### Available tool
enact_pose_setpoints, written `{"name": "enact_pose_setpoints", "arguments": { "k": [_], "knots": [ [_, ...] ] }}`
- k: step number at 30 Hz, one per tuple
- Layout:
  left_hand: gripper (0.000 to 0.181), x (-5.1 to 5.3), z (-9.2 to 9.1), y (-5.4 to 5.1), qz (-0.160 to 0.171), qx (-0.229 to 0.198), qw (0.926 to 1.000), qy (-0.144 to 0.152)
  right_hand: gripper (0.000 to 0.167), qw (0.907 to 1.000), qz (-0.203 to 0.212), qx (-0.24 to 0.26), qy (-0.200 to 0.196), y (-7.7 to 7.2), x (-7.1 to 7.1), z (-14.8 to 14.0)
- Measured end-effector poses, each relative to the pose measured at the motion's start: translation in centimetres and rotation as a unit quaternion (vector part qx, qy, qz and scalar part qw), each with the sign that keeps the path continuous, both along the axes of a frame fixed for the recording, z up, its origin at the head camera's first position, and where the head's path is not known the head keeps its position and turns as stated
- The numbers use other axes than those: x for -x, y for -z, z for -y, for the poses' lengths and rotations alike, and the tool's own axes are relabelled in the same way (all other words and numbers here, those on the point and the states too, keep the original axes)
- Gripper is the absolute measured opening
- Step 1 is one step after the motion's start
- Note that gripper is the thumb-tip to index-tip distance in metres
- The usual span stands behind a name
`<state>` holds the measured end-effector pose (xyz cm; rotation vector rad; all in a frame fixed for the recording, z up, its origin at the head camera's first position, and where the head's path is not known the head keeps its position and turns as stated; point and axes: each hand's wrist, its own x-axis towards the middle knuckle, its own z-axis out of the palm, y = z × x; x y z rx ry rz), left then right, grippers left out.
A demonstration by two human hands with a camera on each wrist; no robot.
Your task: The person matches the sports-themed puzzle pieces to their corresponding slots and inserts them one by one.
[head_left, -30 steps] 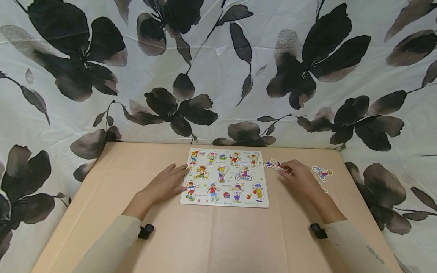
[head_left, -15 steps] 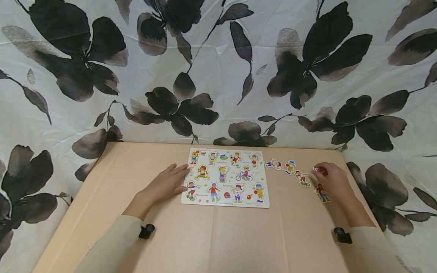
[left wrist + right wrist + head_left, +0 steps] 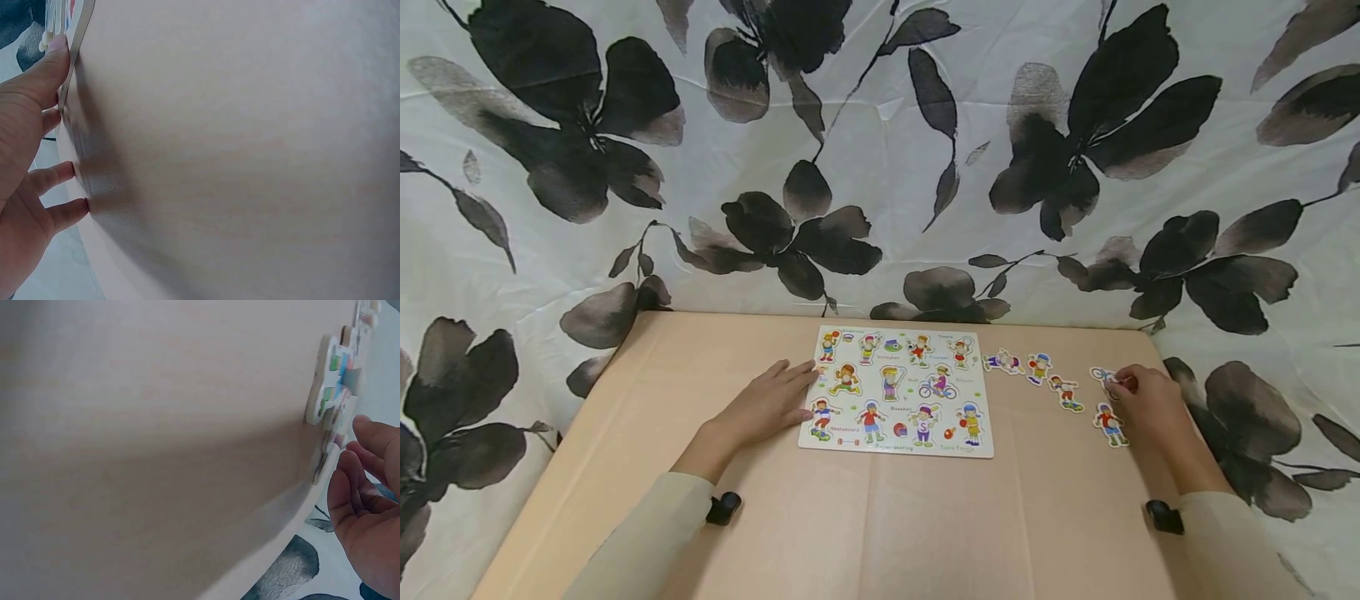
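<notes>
My left hand [image 3: 765,403] rests on the left edge of a white puzzle board [image 3: 895,442] printed with children at sports, thumb and fingers spread. In the left wrist view, the thumb [image 3: 47,72] lies on the board's edge. On the right, my right hand [image 3: 1150,408] has thumb and fingertips together at a cyclist puzzle piece [image 3: 1101,375], which they partly cover. It appears to pinch that piece. Just below lies a puzzle piece of a child in blue and red [image 3: 1109,425]. In the right wrist view, the fingers [image 3: 350,478] curl beside flat, thick pieces [image 3: 328,381].
Three more loose puzzle pieces lie between board and right hand: one lying sideways [image 3: 1002,361] by the board, a blue-capped figure [image 3: 1038,368] and a skateboarder [image 3: 1065,393]. The wood-toned table [image 3: 925,525] ends at a flowered cloth [image 3: 895,150].
My right hand has moved right, from the sideways piece by the board to the cyclist piece. Pieces that its hand and arm covered now show. The left hand stays on the board.
</notes>
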<state>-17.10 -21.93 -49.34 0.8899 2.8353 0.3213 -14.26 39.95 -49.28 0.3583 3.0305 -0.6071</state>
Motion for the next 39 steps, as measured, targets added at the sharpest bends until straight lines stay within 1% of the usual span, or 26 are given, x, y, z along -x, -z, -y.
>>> {"name": "enact_pose_setpoints", "arguments": {
  "k": [10, 15, 18, 22, 28, 34, 39],
  "knots": [
    [0.075, 0.0, 0.1, 0.2, -0.002, 0.000, 1.0000, -0.001, 0.023, 0.9999, 0.000, -0.015, -0.008, 0.7, 1.2, -0.5],
    [0.075, 0.0, 0.1, 0.1, -0.004, -0.003, 1.0000, 0.000, 0.019, 0.9998, -0.006, -0.017, -0.002, 0.8, 1.6, -0.4],
    [0.074, 0.0, 0.1, 0.0, -0.004, -0.005, 1.0000, 0.000, 0.018, 0.9996, -0.017, -0.022, -0.004, 0.9, 1.6, -0.4],
    [0.074, 0.0, 0.1, 0.1, -0.001, -0.006, 1.0000, -0.002, 0.017, 0.9995, -0.020, -0.025, -0.007, 0.7, 1.6, -0.3],
    [0.074, 0.1, 0.2, 0.0, -0.001, -0.004, 1.0000, -0.002, 0.018, 0.9982, -0.043, -0.029, -0.030, -0.5, 1.3, 0.9],
    [0.074, 0.1, 0.2, 0.0, -0.002, -0.005, 1.0000, 0.001, 0.017, 0.9940, -0.079, -0.031, -0.068, -2.0, 1.2, 3.4],
    [0.074, 0.1, 0.2, 0.2, -0.003, 0.000, 1.0000, 0.003, 0.016, 0.9908, -0.097, -0.023, -0.092, -2.5, 1.4, 5.8]
  ]
}}
